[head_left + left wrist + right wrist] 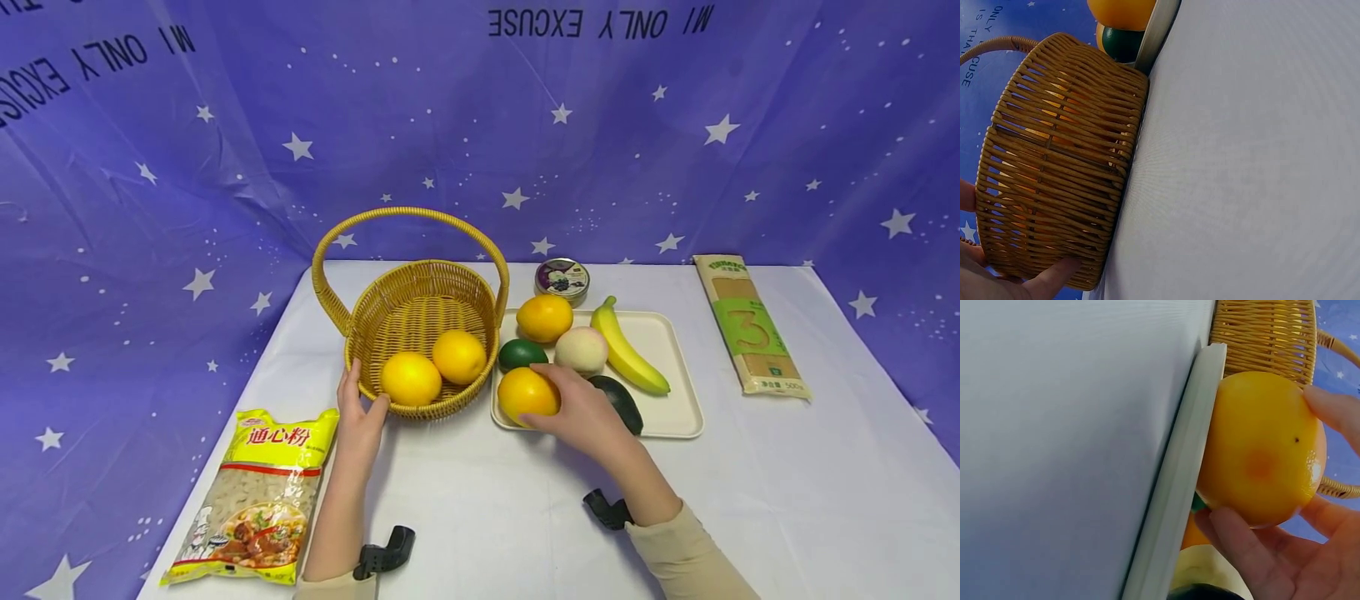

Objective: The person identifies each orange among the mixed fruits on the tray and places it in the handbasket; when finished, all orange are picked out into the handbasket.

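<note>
My left hand (362, 421) holds the front left side of a wicker basket (356, 350) with a tall arched handle. Its thumb and fingers lie against the rim and the woven wall (1060, 162). Two yellow-orange fruits (411, 379) lie inside, near the front wall. With my right hand (585, 412) I grip another yellow-orange fruit (1260, 453) at the front left corner of a cream tray (678, 417). Around it on the tray are a dark green fruit (522, 355), a pale peach (581, 350), a banana (628, 350), a half-hidden avocado (621, 406) and a further yellow-orange fruit (545, 317).
A round tin (562, 281) stands behind the tray. At the right lies a long pack of noodles (752, 325). A yellow bag of pasta (258, 500) lies beside my left forearm. Star-patterned purple cloth (450, 125) hangs behind the white table (480, 517).
</note>
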Available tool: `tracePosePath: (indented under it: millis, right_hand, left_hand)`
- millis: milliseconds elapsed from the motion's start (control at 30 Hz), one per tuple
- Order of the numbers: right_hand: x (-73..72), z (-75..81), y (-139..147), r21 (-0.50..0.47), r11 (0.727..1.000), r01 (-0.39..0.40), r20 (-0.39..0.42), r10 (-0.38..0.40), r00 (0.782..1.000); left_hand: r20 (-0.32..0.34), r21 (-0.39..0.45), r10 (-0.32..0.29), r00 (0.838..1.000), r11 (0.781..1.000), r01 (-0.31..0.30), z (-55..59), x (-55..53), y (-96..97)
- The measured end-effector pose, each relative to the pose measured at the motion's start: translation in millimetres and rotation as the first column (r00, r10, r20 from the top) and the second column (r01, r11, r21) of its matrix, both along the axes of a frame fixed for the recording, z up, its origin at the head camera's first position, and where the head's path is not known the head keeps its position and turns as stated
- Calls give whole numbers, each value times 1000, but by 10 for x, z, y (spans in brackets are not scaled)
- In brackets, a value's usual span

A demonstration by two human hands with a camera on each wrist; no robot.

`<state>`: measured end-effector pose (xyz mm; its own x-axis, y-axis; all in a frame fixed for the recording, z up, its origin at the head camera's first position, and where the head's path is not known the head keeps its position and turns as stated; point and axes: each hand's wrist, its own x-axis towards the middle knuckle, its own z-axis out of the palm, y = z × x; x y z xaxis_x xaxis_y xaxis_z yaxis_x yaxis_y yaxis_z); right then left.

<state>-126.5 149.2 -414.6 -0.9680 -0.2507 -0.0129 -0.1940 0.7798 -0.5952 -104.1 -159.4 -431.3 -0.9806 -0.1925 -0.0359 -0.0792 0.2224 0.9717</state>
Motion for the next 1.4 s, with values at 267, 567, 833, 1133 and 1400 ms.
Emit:
tracePosePath:
  millis: [267,567,833,1133,1400]
  right_hand:
    - [-11,-7,24,-35,999,-2,2,2,1000]
    - [15,131,69,-106,994,21,28,-18,999]
    - [49,296,142,-246,969,21,20,-16,1000]
    - [-89,508,-65,-436,900,-26,-30,15,999]
    - [-296,727,-513,-474,872,-124,-70,104,992]
  left_hand:
    - [4,-3,-1,1000,1000,1,-8,-8,-1]
    - [34,17,-1,999,1000,0,19,-15,-6]
    - [31,31,6,999,1000,-7,139,30,41]
    - [4,36,9,1000,999,-9,4,-5,-17]
    - [-9,26,12,1000,1000,-11,-6,-10,-15]
